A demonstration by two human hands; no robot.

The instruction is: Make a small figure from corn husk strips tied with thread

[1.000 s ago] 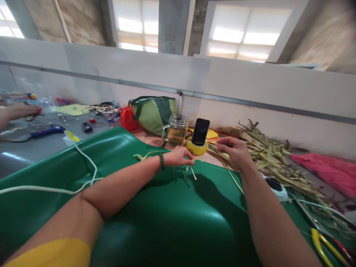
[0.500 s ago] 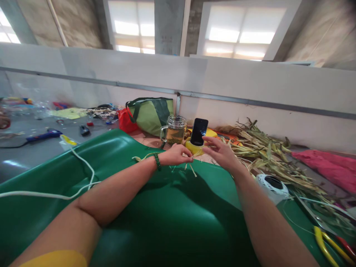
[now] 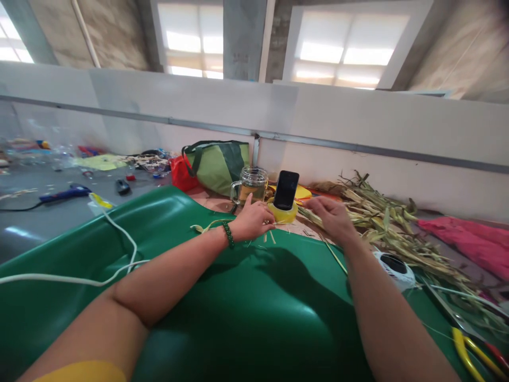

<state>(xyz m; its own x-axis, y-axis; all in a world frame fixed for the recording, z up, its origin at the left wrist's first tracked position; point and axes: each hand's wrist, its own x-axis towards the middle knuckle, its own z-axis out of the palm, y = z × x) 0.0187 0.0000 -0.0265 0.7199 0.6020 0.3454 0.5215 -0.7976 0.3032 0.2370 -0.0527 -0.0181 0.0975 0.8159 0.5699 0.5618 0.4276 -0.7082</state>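
My left hand [image 3: 253, 218], with a green bead bracelet [image 3: 228, 234] at its wrist, is closed in a pinch above the green mat [image 3: 238, 297]. Short pale plant strips [image 3: 272, 237] poke out below its fingertips. To the right, my right hand [image 3: 333, 218] has its thumb and fingers drawn together; anything between them is too small to make out. Between the hands, a black phone [image 3: 286, 190] leans upright on a yellow tape roll [image 3: 283, 213]. A glass mug [image 3: 253, 187] of amber liquid stands just behind my left hand.
Dried plant leaves [image 3: 382, 212] are heaped at the right, near a white string roll [image 3: 395, 268] and yellow-handled scissors [image 3: 463, 350]. A green bag [image 3: 218, 167] stands at the back. A white cord [image 3: 79, 279] crosses the mat; a blue hot-tool [image 3: 66, 194] lies left.
My right hand has moved right, away from my left hand and the phone, and its fingers have drawn together. The left index finger now points upward.
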